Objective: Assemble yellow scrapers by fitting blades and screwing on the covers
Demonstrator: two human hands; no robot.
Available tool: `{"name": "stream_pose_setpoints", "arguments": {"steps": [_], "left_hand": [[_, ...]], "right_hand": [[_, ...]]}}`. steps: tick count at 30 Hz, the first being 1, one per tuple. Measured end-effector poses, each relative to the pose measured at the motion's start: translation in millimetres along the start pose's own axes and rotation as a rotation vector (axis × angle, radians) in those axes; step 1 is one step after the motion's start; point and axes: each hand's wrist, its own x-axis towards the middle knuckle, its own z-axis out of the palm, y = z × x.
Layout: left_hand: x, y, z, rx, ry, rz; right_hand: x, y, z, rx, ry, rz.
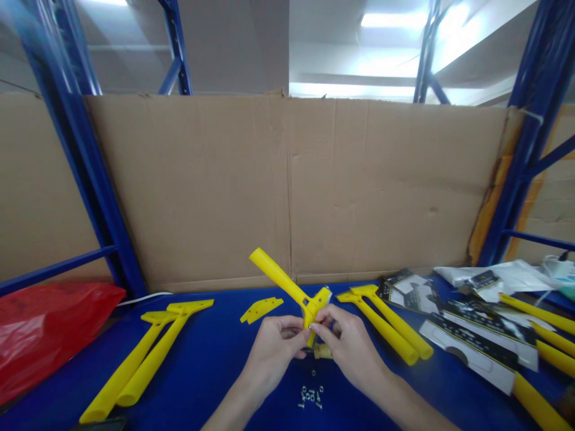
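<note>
A: What were the hands busy with?

B: Fine work at the head of a yellow plastic scraper-like handle [281,276], held up just above the blue tabletop [202,371]. The left hand [274,350] gripped the head's lower part between thumb and fingers. The right hand [353,344] had its fingers curled in and its thumb tip against the same part, beside a tiny shiny spot.

A: A screw or a nut?

B: I couldn't tell; the fingertips covered most of it. Loose small metal fasteners [312,395] lay nearer the wearer, too small to sort.

A: And what did the next move call for?

B: In my judgement, a steady left grip and light, exact pressure from the right, with the pieces kept lined up.

A: Anything else unclear?

B: A pale yellow, stubby object [322,351] was half hidden by the right hand, and a dark object [101,425] was cut off at the bottom edge.
</note>
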Motion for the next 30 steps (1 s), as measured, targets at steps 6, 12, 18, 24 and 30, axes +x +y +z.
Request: {"name": "stream_pose_setpoints", "arguments": {"steps": [6,12,18,24,30], "left_hand": [[-0.9,2.1,1.3,0.011,0.003,-0.014],[-1.6,3.6,2.3,0.011,0.015,-0.020],[-1.0,1.3,1.8,0.007,0.003,0.003],[-2.4,3.3,3.0,0.048,0.011,0.027],[-3.6,1.9,2.8,0.126,-0.011,0.085]], "right_hand": [[-2.2,-3.3,-0.4,-0.045,-0.018,-0.035],[0.7,-0.9,2.2,0.165,-0.024,0.074],[2.4,2.1,0.9,0.265,-0.034,0.093],[4.1,1.3,-4.2,0.090,0.002,0.023],[6.2,5.7,-5.2,0.147,0.037,0.131]]}}
